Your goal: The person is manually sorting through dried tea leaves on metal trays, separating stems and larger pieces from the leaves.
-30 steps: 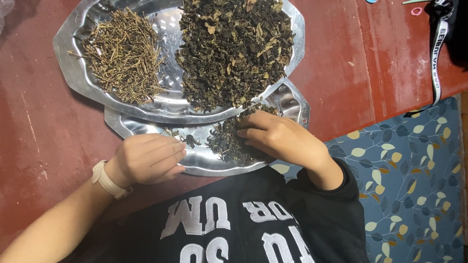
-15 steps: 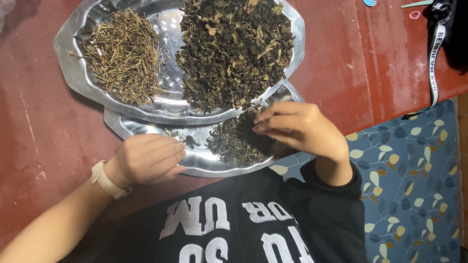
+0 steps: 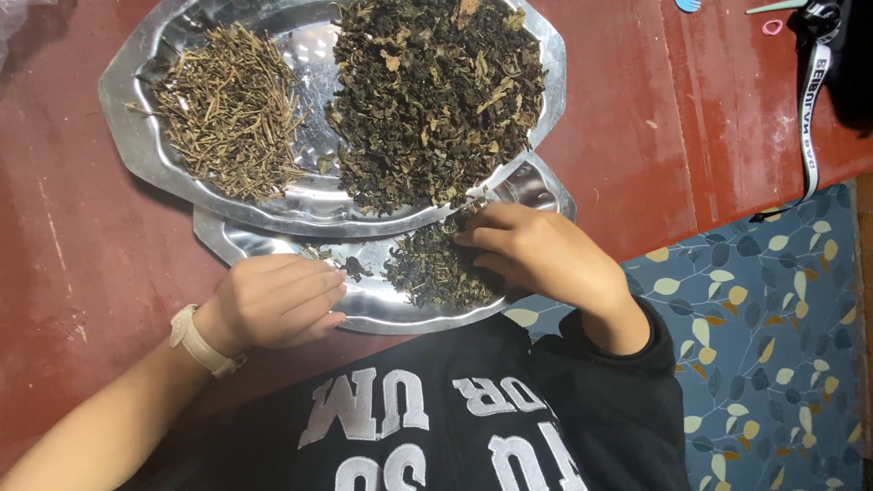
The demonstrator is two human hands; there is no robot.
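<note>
I see my right hand [image 3: 536,255] over the lower metal tray [image 3: 273,250], its fingertips [image 3: 466,238] curled narrow into the small heap of dark dried leaves [image 3: 427,268] near that tray's right end; whether they pinch a leaf I cannot tell. My left hand [image 3: 273,300] rests as a loose fist on the tray's near rim, just left of the heap, beside a few stray leaf bits [image 3: 355,266]. The upper tray [image 3: 136,127] overlaps the lower one's far edge, carrying pale stems [image 3: 227,109] at its left and a big leaf pile [image 3: 436,100] at its right, on the red desk [image 3: 73,245].
</note>
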